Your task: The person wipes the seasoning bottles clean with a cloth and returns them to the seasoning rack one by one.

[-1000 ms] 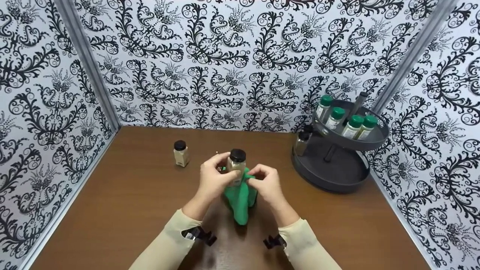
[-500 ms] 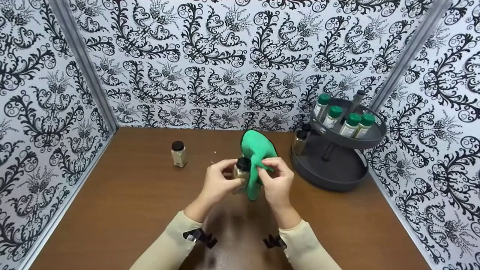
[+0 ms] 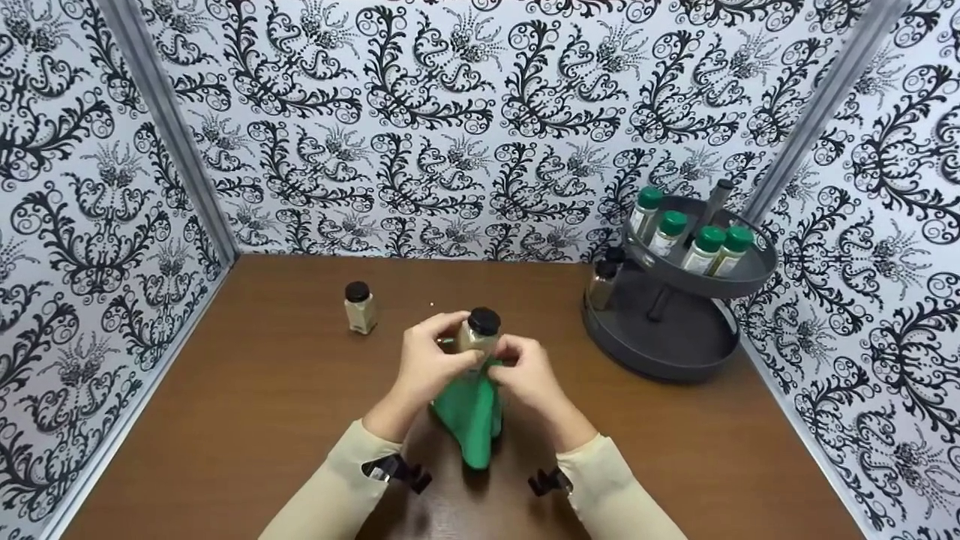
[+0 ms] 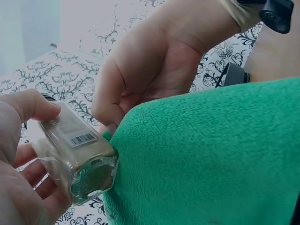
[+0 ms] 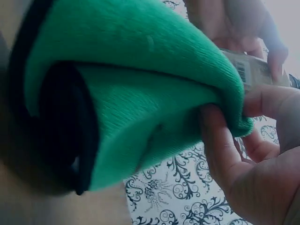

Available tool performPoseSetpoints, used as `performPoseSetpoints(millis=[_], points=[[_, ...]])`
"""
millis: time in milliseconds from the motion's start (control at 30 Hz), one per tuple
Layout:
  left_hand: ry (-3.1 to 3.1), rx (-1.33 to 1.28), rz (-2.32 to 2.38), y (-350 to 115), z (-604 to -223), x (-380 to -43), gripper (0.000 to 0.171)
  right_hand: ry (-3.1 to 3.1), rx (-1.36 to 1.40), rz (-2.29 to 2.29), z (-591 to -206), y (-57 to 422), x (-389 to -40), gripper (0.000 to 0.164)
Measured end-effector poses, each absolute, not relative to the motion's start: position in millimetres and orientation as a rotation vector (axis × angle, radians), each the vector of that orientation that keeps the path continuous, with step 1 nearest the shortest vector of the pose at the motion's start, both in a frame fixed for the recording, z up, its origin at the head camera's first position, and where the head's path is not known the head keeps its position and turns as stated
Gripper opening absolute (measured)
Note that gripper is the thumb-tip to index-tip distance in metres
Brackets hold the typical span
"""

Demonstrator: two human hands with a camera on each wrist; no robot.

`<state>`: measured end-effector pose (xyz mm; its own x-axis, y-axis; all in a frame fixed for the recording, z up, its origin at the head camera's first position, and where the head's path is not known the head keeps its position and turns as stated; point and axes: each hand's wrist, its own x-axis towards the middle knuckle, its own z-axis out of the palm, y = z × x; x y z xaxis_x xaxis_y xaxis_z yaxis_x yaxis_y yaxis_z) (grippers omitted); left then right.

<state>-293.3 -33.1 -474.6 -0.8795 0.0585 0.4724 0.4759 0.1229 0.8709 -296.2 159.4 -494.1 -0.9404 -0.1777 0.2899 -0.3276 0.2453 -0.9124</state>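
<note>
My left hand (image 3: 431, 364) grips a clear spice bottle (image 4: 75, 145) with a black cap, its barcode label showing in the left wrist view. The bottle tilts, base toward the left wrist camera. Beside it my right hand (image 3: 531, 375) pinches a green cloth (image 5: 140, 108) with a dark edging. In the head view the cloth (image 3: 469, 420) hangs down below both hands, toward the person. Its upper part touches or lies very near the bottle's side; the exact contact is partly hidden by the fingers.
Left of the hands stands another black-capped spice bottle (image 3: 361, 309) on the brown table (image 3: 247, 390). At the right is a two-tier dark turntable rack (image 3: 660, 360): green-capped bottles (image 3: 703, 251) on top, black-capped bottles (image 3: 602, 285) below. Patterned walls surround the table.
The green cloth swung up and away behind the bottle half a second ago, and now hangs down toward the person again. Both hands shifted slightly, keeping their holds.
</note>
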Motion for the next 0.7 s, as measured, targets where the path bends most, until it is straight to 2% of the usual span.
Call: performPoseSetpoints(millis=[233, 400, 500, 700], points=[[-2.135, -0.572, -1.84, -31.1, -476.3, -295.4, 0.05, -1.891, 0.388, 1.868, -478.3, 160.9, -287.8, 0.014], [-2.177, -0.619, -1.855, -27.6, -478.2, -293.7, 0.049, -1.611, 0.44, 1.809, -469.9, 163.3, -280.0, 0.017], [-2.156, -0.592, -1.875, -28.1, -478.0, -292.3, 0.049, -1.663, 0.454, 1.783, -471.3, 163.3, -280.6, 0.02], [-2.079, -0.501, -1.882, -31.4, -475.9, -293.7, 0.051, -2.05, 0.427, 1.767, -476.4, 163.3, -288.9, 0.016]])
